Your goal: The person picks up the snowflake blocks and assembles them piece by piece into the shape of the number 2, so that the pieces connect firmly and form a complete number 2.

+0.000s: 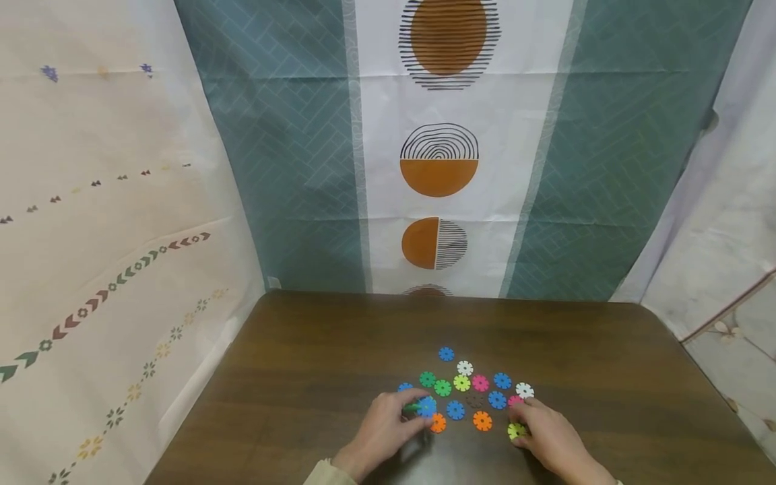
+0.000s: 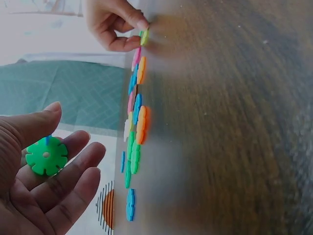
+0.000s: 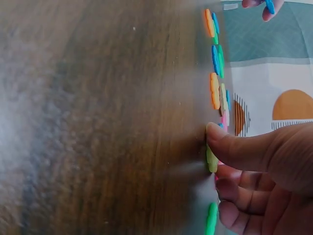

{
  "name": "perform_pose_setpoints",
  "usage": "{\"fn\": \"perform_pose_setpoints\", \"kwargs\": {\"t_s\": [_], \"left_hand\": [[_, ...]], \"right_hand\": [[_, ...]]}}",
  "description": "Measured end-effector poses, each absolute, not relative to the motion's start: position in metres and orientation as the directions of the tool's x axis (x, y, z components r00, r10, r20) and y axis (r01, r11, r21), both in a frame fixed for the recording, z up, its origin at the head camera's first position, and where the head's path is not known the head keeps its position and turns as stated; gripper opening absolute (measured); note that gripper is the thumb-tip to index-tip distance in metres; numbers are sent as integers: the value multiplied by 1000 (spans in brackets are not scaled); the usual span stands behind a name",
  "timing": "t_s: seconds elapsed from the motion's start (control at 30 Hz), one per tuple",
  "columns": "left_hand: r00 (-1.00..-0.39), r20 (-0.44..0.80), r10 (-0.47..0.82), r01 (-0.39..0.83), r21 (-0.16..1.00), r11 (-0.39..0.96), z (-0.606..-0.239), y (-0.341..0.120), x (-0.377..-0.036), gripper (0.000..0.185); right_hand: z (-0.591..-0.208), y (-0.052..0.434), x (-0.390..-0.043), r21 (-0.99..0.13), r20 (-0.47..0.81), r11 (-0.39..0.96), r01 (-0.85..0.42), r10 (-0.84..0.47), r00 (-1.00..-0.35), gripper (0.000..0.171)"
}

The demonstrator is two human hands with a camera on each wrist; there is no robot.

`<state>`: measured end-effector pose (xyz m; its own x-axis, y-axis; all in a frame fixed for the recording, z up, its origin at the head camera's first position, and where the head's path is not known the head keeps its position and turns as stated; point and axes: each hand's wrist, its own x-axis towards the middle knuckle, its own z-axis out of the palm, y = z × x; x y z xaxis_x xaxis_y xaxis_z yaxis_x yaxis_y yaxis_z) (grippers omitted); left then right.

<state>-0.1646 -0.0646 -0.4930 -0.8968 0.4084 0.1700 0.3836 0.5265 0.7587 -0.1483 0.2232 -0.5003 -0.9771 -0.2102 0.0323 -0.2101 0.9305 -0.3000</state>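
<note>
Low in the head view's centre, a person's left hand (image 1: pixel 384 431) pinches a green disc (image 2: pixel 46 155) with a blue disc (image 1: pixel 427 406) slotted across it, just above the dark wooden table (image 1: pixel 315 377). Lower right, the right hand (image 1: pixel 548 438) presses thumb and fingertips on a yellow-green disc (image 1: pixel 516 430) lying flat. Between and above them, loose coloured discs (image 1: pixel 469 391) lie scattered. Judged risk: a light pinch could let the joined pair slip apart, and a sliding fingertip could knock neighbouring discs away.
</note>
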Motion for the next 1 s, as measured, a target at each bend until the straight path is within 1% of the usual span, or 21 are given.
{"fn": "perform_pose_setpoints", "kwargs": {"t_s": [0.13, 0.2, 0.27, 0.5, 0.67, 0.77, 0.87, 1.0], "left_hand": [[-900, 164, 405, 372, 772, 515, -491, -63, -166, 35], [-901, 161, 403, 369, 772, 517, -490, -63, -166, 34], [-901, 162, 402, 373, 764, 527, -489, -62, -165, 33], [-888, 187, 419, 410, 735, 541, -487, -60, -163, 33], [-870, 230, 435, 456, 710, 536, -487, -58, -162, 33], [-852, 271, 448, 494, 698, 518, -486, -57, -160, 33], [-836, 299, 461, 525, 682, 509, -485, -55, -160, 33], [-825, 307, 474, 541, 670, 509, -484, -53, -160, 36]], "right_hand": [[-501, 224, -150, -324, -25, 930, -175, -193, -981, 35], [-501, 224, -150, -340, -27, 925, -173, -193, -981, 36], [-500, 224, -150, -365, -7, 912, -189, -205, -979, 34], [-489, 212, -149, -515, 109, 788, -338, -331, -937, 9], [-485, 197, -145, -607, 176, 715, -346, -304, -936, 8], [-482, 187, -145, -686, 180, 644, -337, -298, -937, 7], [-479, 179, -145, -743, 175, 575, -342, -327, -929, 5], [-474, 170, -143, -765, 174, 539, -351, -352, -920, 4]]}}
